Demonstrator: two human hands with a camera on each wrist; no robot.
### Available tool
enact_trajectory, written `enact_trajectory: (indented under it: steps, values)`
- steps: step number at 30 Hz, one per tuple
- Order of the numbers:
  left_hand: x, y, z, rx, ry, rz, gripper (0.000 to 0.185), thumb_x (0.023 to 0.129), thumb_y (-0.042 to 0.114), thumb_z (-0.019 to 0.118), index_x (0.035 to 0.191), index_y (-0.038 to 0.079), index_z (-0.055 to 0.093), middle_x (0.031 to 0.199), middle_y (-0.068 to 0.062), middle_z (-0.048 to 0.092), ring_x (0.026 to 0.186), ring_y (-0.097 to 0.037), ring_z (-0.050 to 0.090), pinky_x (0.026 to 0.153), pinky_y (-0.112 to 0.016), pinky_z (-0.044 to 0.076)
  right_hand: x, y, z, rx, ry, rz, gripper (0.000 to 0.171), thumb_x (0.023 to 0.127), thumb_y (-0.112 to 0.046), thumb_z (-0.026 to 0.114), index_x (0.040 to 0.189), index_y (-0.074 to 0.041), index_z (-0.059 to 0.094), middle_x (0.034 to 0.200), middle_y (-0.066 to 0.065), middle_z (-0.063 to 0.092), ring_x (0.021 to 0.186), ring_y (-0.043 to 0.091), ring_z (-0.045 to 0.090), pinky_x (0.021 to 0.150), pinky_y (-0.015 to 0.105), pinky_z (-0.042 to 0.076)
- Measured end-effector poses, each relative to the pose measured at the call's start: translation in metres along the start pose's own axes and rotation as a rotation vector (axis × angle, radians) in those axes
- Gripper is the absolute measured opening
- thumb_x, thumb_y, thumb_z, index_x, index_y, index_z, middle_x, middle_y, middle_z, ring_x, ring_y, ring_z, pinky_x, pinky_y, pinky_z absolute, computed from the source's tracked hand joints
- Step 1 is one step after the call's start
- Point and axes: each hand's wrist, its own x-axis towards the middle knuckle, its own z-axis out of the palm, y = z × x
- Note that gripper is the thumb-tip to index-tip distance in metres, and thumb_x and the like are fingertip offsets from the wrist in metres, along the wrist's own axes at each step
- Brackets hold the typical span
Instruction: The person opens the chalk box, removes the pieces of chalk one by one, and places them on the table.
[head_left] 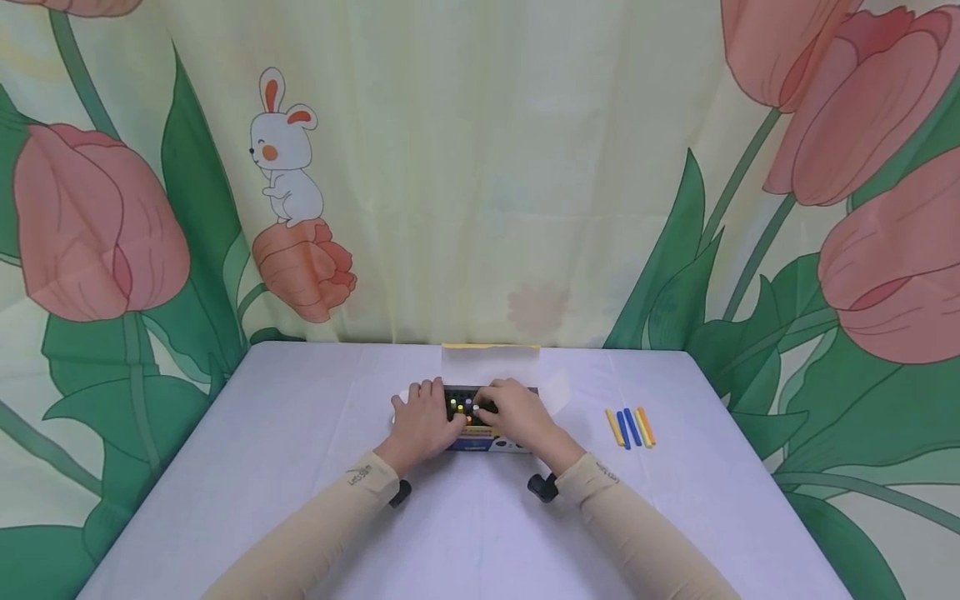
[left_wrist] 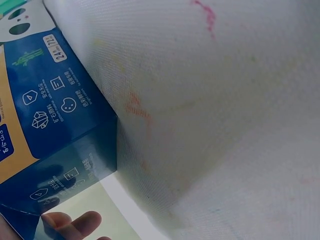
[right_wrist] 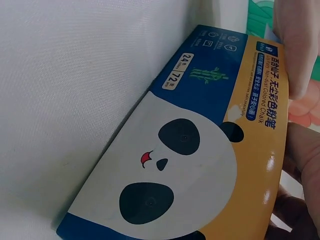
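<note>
Table point(head_left: 300, 467) with a white cloth holds the open chalk box point(head_left: 480, 440) in the middle. Left hand point(head_left: 422, 422) grips its side so it stays put, while right hand point(head_left: 517, 417) curls over the chalk. Four loose sticks point(head_left: 630, 427) lie well apart.

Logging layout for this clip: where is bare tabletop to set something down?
Bare white tablecloth lies left of the left hand and in front of both forearms. Crowded: both hands, right hand, on the open blue-and-yellow chalk box; loose chalk sticks lie to its right.
</note>
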Motion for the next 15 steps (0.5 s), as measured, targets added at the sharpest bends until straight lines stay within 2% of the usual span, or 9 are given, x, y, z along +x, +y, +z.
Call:
enact_trajectory:
  steps: [5, 15]
  values:
    - [0.0012, 0.0002, 0.0010, 0.002, -0.003, -0.004, 0.084, 0.087, 0.052, 0.048, 0.147, -0.007, 0.045, 0.131, -0.026, 0.058, 0.123, -0.043, 0.052, 0.096, -0.073, 0.038, 0.0007, 0.0011, 0.0003, -0.017, -0.013, 0.005, 0.020, 0.097, -0.034, 0.072, 0.112, -0.022, 0.078, 0.110, -0.002, 0.074, 0.100, 0.016, 0.066, 0.086, 0.036, 0.057]
    - [0.0012, 0.0008, 0.0010, -0.003, 0.004, -0.013, 0.084, 0.087, 0.053, 0.050, 0.146, -0.006, 0.046, 0.127, -0.024, 0.059, 0.120, -0.041, 0.052, 0.095, -0.073, 0.038, 0.0021, 0.0026, -0.0011, -0.012, 0.001, -0.008, 0.020, 0.098, -0.033, 0.070, 0.112, -0.020, 0.076, 0.099, -0.004, 0.073, 0.087, 0.011, 0.064, 0.075, 0.032, 0.055]
